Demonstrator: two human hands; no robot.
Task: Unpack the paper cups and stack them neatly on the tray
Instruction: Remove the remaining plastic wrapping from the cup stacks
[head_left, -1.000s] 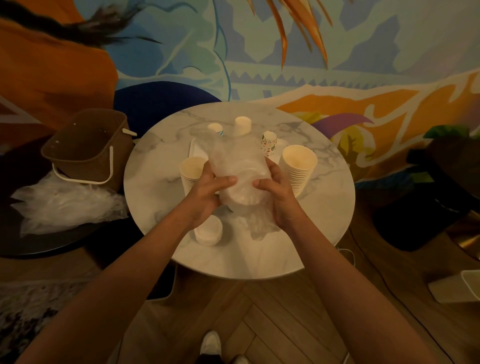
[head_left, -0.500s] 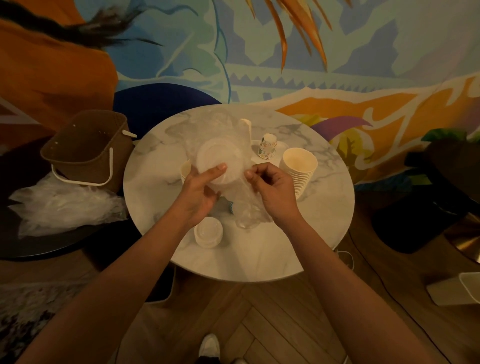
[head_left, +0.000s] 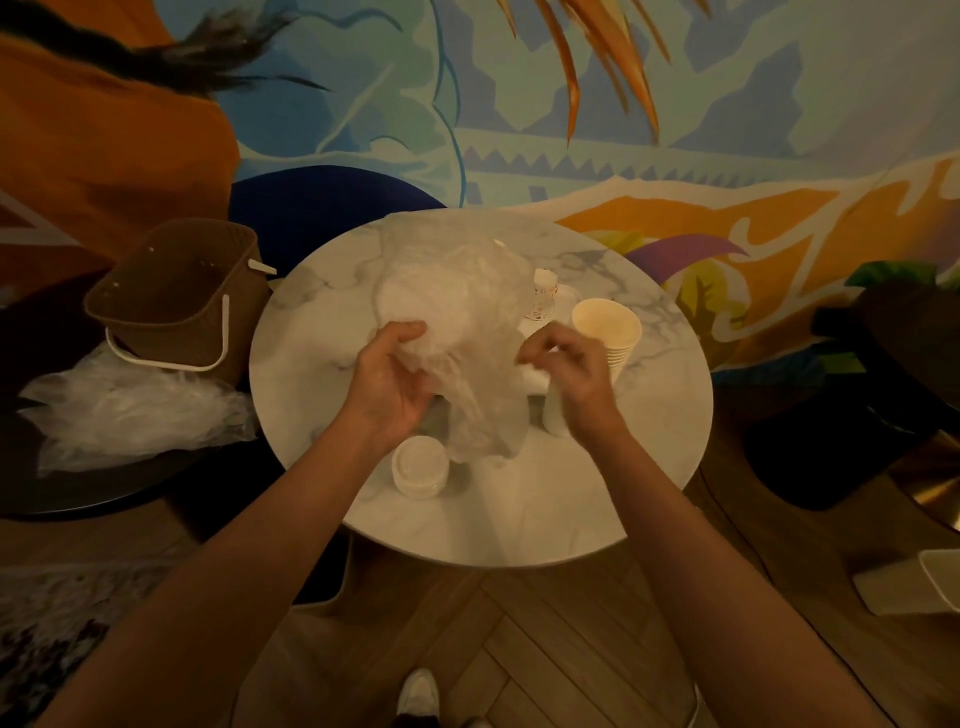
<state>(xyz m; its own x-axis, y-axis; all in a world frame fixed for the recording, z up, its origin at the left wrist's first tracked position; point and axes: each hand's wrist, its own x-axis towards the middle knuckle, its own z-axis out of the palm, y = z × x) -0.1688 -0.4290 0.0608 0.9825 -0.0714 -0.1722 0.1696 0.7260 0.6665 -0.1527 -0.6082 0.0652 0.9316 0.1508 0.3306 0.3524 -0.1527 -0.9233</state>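
My left hand (head_left: 387, 384) grips the plastic wrap (head_left: 457, 312). My right hand (head_left: 571, 374) curls, blurred, hold unclear, beside the cup stack (head_left: 608, 332). Bare table (head_left: 519, 519) runs to the near edge.

I see my left hand (head_left: 387, 379) and right hand (head_left: 571, 374) bare, forearms (head_left: 249, 561) bare to the frame edge, one white shoe (head_left: 420, 691) below.
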